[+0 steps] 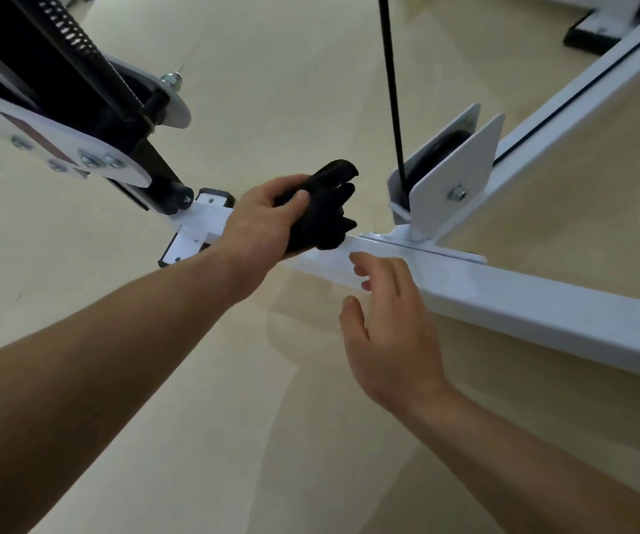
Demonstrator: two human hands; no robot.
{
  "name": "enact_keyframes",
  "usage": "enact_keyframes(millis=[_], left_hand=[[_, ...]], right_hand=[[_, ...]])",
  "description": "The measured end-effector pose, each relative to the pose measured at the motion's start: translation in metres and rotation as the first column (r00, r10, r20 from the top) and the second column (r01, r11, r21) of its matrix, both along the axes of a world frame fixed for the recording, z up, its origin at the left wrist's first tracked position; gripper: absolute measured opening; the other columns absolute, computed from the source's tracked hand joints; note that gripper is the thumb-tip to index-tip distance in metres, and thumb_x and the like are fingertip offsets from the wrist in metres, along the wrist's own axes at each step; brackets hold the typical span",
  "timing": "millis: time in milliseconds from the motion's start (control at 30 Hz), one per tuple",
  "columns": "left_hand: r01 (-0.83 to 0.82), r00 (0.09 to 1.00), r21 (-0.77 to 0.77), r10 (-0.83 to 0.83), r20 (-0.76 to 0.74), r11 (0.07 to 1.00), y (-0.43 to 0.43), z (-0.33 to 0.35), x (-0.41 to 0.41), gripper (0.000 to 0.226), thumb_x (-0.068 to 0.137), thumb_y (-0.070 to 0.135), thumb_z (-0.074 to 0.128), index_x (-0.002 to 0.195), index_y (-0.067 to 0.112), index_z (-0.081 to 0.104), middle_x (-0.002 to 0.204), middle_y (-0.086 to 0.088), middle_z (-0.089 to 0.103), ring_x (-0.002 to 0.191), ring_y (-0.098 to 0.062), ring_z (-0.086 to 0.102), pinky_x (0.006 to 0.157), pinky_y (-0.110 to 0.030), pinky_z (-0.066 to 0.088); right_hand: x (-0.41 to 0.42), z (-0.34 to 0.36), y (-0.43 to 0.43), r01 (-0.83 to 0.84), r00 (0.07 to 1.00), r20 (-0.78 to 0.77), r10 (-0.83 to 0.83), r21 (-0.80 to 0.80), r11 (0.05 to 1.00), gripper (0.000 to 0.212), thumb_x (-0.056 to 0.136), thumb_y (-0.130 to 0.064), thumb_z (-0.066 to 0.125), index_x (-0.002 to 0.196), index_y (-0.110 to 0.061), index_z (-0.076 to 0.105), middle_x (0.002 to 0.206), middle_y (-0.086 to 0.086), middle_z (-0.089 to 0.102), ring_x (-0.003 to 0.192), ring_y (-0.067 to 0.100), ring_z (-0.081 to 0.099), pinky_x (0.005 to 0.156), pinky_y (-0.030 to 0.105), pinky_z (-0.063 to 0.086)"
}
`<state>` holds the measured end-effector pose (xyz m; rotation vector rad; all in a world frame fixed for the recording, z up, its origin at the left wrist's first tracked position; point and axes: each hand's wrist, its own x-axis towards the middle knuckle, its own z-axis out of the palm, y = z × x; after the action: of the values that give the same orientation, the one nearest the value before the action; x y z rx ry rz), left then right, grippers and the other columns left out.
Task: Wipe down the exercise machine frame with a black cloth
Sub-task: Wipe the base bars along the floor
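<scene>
The left hand has its grip clamped round the black cloth, a bunched, lumpy wad sitting on top of the white frame beam, which runs lengthwise from centre-left down to the right. The right hand, grip apart and fingers relaxed, is at the beam's near side.

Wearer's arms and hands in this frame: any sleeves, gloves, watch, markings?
No gloves on the left hand or the right hand. The left forearm and right forearm are uncovered to the picture's edge, with no sleeve in view. No watch, ring, wristband, marking, cable or sensor shows on either wrist or on the visible fingers.
</scene>
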<state>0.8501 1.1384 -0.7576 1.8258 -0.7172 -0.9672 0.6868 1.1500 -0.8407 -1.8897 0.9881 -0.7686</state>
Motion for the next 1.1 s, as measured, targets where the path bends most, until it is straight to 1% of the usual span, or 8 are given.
enact_keyframes(millis=[167,333,500,700,833,900,1000,1100], left_hand=[[0.068,0.997,-0.161,-0.061,0.049,0.985,-0.029,-0.012,0.007,0.022,0.1,0.007,0.057,0.117,0.016,0.067,0.101,-0.001,0.075,0.084,-0.02,0.076,0.069,-0.027,0.06],[0.133,0.991,-0.247,-0.121,0.062,0.96,-0.043,-0.025,0.015,0.022,0.095,0.006,0.063,0.115,0.015,0.068,0.101,-0.001,0.075,0.083,-0.019,0.076,0.065,-0.032,0.062],[0.144,0.989,-0.279,-0.144,0.022,0.949,-0.078,-0.03,0.011,0.02,0.095,0.012,0.066,0.112,0.021,0.067,0.105,-0.005,0.074,0.091,-0.021,0.075,0.08,-0.042,0.062],[0.247,0.946,-0.342,-0.302,-0.118,0.907,-0.12,-0.031,-0.019,0.017,0.1,0.015,0.059,0.107,0.013,0.074,0.082,0.003,0.076,0.073,-0.009,0.072,0.066,-0.023,0.057],[0.37,0.898,-0.333,-0.426,-0.111,0.867,-0.126,-0.036,-0.024,0.017,0.1,0.018,0.059,0.102,0.019,0.076,0.094,-0.003,0.077,0.089,-0.017,0.073,0.086,-0.031,0.058],[0.396,0.87,-0.339,-0.467,-0.158,0.853,-0.119,-0.043,-0.019,0.018,0.1,0.015,0.059,0.103,0.018,0.076,0.086,0.0,0.076,0.078,-0.013,0.071,0.069,-0.026,0.056],[0.392,0.856,-0.361,-0.479,-0.193,0.846,-0.106,-0.045,-0.011,0.019,0.1,0.013,0.058,0.106,0.017,0.075,0.077,0.006,0.073,0.065,-0.006,0.065,0.058,-0.018,0.048],[0.393,0.866,-0.372,-0.475,-0.158,0.841,-0.095,-0.041,-0.006,0.021,0.099,0.018,0.06,0.107,0.025,0.078,0.092,0.002,0.077,0.079,-0.008,0.067,0.07,-0.021,0.047]], right_hand=[[-0.013,-0.014,-0.009,0.111,0.99,-0.07,-0.119,-0.118,0.987,0.042,0.088,-0.018,0.049,0.129,-0.016,0.053,0.121,-0.002,0.052,0.108,0.019,0.055,0.086,0.033,0.048],[-0.027,-0.019,-0.017,0.158,0.974,-0.112,-0.195,-0.274,0.948,0.042,0.087,-0.015,0.053,0.128,-0.011,0.053,0.126,0.001,0.048,0.114,0.022,0.052,0.099,0.021,0.035],[-0.049,-0.012,-0.035,0.22,0.938,-0.164,-0.305,-0.399,0.89,0.052,0.089,-0.023,0.05,0.139,-0.007,0.045,0.138,0.005,0.04,0.125,0.024,0.046,0.105,0.024,0.034],[-0.056,0.001,-0.059,0.275,0.861,-0.278,-0.427,-0.453,0.848,0.068,0.09,-0.023,0.051,0.152,-0.003,0.031,0.153,0.015,0.033,0.14,0.026,0.034,0.11,0.031,0.033],[-0.045,0.01,-0.077,0.241,0.848,-0.339,-0.408,-0.44,0.865,0.071,0.092,-0.025,0.045,0.156,-0.006,0.02,0.162,0.013,0.022,0.149,0.023,0.021,0.119,0.027,0.017],[-0.039,0.013,-0.086,0.229,0.842,-0.353,-0.407,-0.45,0.863,0.071,0.094,-0.025,0.044,0.158,-0.009,0.016,0.164,0.008,0.017,0.15,0.018,0.016,0.119,0.025,0.014],[-0.032,0.016,-0.095,0.231,0.843,-0.343,-0.414,-0.464,0.855,0.071,0.096,-0.02,0.051,0.158,-0.009,0.018,0.164,0.007,0.018,0.15,0.019,0.018,0.12,0.03,0.019],[-0.029,0.016,-0.096,0.245,0.843,-0.343,-0.415,-0.442,0.863,0.072,0.095,-0.021,0.052,0.157,-0.011,0.018,0.163,0.005,0.019,0.149,0.019,0.022,0.119,0.035,0.026]])
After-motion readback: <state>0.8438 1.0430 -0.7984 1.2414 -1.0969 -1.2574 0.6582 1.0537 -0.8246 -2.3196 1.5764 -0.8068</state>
